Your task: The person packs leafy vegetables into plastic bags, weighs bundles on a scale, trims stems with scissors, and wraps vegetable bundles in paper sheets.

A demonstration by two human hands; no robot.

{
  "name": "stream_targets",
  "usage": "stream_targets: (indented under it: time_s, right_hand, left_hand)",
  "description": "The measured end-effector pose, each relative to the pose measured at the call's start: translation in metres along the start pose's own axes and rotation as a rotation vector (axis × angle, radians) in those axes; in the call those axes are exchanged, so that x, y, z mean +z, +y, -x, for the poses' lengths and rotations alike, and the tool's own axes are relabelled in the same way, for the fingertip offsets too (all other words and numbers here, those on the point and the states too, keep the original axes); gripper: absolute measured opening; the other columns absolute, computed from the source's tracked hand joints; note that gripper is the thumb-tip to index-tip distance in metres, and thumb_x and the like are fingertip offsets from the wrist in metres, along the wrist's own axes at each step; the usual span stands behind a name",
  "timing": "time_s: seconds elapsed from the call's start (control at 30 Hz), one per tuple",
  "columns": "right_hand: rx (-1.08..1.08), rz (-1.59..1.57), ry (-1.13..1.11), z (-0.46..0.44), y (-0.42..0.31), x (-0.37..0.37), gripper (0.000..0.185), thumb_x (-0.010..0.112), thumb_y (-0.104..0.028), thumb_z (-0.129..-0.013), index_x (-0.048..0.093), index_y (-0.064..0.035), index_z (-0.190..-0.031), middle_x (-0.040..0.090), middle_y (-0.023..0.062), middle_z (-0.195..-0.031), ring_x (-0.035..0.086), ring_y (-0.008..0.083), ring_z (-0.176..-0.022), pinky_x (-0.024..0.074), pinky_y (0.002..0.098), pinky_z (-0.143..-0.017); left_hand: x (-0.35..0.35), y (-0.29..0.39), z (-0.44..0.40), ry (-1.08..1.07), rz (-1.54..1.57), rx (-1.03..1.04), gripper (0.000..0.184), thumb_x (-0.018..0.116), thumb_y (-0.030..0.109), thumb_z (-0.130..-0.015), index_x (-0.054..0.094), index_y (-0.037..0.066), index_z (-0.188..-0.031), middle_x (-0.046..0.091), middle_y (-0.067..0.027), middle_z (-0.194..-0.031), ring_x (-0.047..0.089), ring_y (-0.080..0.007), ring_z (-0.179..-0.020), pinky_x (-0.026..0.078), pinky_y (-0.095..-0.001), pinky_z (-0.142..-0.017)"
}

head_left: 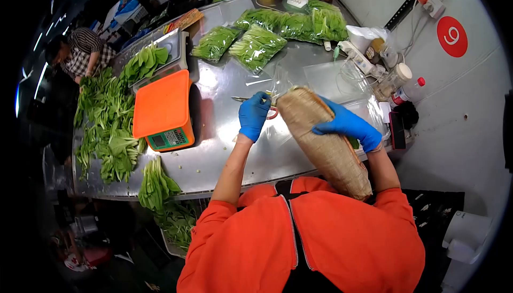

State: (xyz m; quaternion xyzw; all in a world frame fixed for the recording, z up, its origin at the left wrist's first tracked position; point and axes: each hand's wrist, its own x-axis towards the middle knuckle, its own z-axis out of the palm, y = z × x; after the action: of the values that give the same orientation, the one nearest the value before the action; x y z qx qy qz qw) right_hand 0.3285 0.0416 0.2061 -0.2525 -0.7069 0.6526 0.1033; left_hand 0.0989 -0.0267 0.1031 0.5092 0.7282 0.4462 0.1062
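Right hand (350, 126) clasps a brown bundle (321, 146) — left hand (254, 115) (grip unclear) near its end

Head cam, close over tbl (214, 149), faces fwd/down.

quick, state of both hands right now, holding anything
Left hand: fingers curled; whether it pinches anything cannot be told.
Right hand: holding the brown bundle.

Tabletop (215, 92) glare, dark edges, fisheye distortion
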Motion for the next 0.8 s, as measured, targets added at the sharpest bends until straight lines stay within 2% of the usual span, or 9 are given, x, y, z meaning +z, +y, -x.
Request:
stream_targets:
  time_s: [0.17,0.23,0.27,0.43,0.53,0.57,0.63,0.7,0.8]
  right_hand:
    - [0.131,0.38,-0.169,-0.005,-0.011,0.032,0.089,0.07,-0.038,-0.062,0.026,-0.0076,-0.134,0.051,0.0203,-0.114,0.052,0.0261,-0.102,0.0379,0.0319,-0.089]
    - [0.098,0.447,-0.204,-0.016,0.004,0.034,0.088,0.069,-0.04,-0.063,0.026,-0.0089,-0.134,0.05,0.0222,-0.114,0.053,0.0288,-0.101,0.039,0.0327,-0.088]
    - [0.089,0.449,-0.209,-0.021,0.012,0.033,0.088,0.069,-0.04,-0.063,0.026,-0.0089,-0.134,0.05,0.0222,-0.114,0.053,0.0288,-0.101,0.039,0.0327,-0.088]
    - [-0.137,0.577,0.129,-0.035,0.002,0.04,0.088,0.067,-0.038,-0.064,0.02,-0.0163,-0.136,0.053,0.0225,-0.106,0.055,0.0357,-0.093,0.0439,0.0373,-0.08]
    - [-0.195,0.835,0.176,-0.035,-0.005,0.061,0.082,0.063,-0.035,-0.067,0.02,-0.017,-0.135,0.052,0.021,-0.097,0.056,0.0369,-0.081,0.0468,0.0408,-0.069]
    - [-0.077,0.864,0.143,-0.041,-0.004,0.066,0.083,0.064,-0.035,-0.067,0.019,-0.0185,-0.135,0.051,0.0198,-0.103,0.054,0.0374,-0.089,0.0453,0.0417,-0.074]
    - [-0.172,0.888,0.164,-0.061,0.026,0.066,0.077,0.061,-0.032,-0.071,0.021,-0.0165,-0.135,0.052,0.0202,-0.099,0.056,0.0379,-0.081,0.046,0.0428,-0.068]
    - [-0.182,1.003,0.17,-0.07,0.038,0.071,0.078,0.061,-0.031,-0.07,0.021,-0.0156,-0.135,0.054,0.0191,-0.09,0.057,0.0359,-0.074,0.0468,0.0416,-0.062]
    - [-0.202,0.992,0.059,-0.072,0.02,0.082,0.084,0.063,-0.034,-0.067,0.019,-0.0128,-0.135,0.052,0.0232,-0.095,0.058,0.037,-0.073,0.0475,0.0421,-0.059]
  left_hand:
    - [-0.012,0.015,0.0,-0.029,0.009,-0.056,0.009,0.058,0.019,-0.077,0.058,0.01,-0.078,0.058,-0.0112,-0.065,0.056,-0.0277,-0.057,0.042,-0.0339,-0.051]
    - [-0.016,0.009,0.001,0.037,0.024,0.128,0.009,0.062,0.014,-0.074,0.057,0.007,-0.077,0.053,-0.0099,-0.058,0.049,-0.018,-0.047,0.038,-0.0299,-0.046]
    - [-0.024,0.007,0.0,-0.011,-0.106,0.096,0.009,0.057,0.018,-0.077,0.056,0.01,-0.077,0.058,-0.0128,-0.067,0.056,-0.0312,-0.061,0.043,-0.037,-0.053]
    - [-0.066,0.021,-0.007,0.105,-0.177,0.15,0.005,0.055,0.014,-0.077,0.053,0.009,-0.078,0.056,-0.0136,-0.069,0.055,-0.0328,-0.063,0.043,-0.0374,-0.053]
    - [-0.076,0.033,-0.005,0.11,-0.157,0.258,0.004,0.052,0.009,-0.077,0.052,0.007,-0.08,0.056,-0.0154,-0.071,0.055,-0.0339,-0.064,0.043,-0.037,-0.054]
    - [-0.08,0.034,-0.002,0.111,-0.129,0.324,0.006,0.051,0.008,-0.076,0.053,0.005,-0.081,0.056,-0.0159,-0.071,0.055,-0.0335,-0.064,0.044,-0.037,-0.053]
    - [-0.063,0.004,0.007,0.153,-0.287,0.348,0.012,0.049,0.004,-0.074,0.054,0.006,-0.084,0.057,-0.0144,-0.072,0.057,-0.0312,-0.061,0.046,-0.0372,-0.052]
    - [-0.061,-0.005,0.02,0.096,-0.299,0.241,0.012,0.048,0.012,-0.081,0.058,0.008,-0.089,0.057,-0.015,-0.074,0.057,-0.03,-0.062,0.045,-0.0357,-0.053]
    - [-0.058,0.004,0.026,0.228,-0.335,0.04,0.009,0.05,0.016,-0.08,0.054,0.009,-0.081,0.056,-0.0148,-0.07,0.057,-0.031,-0.062,0.045,-0.0384,-0.052]
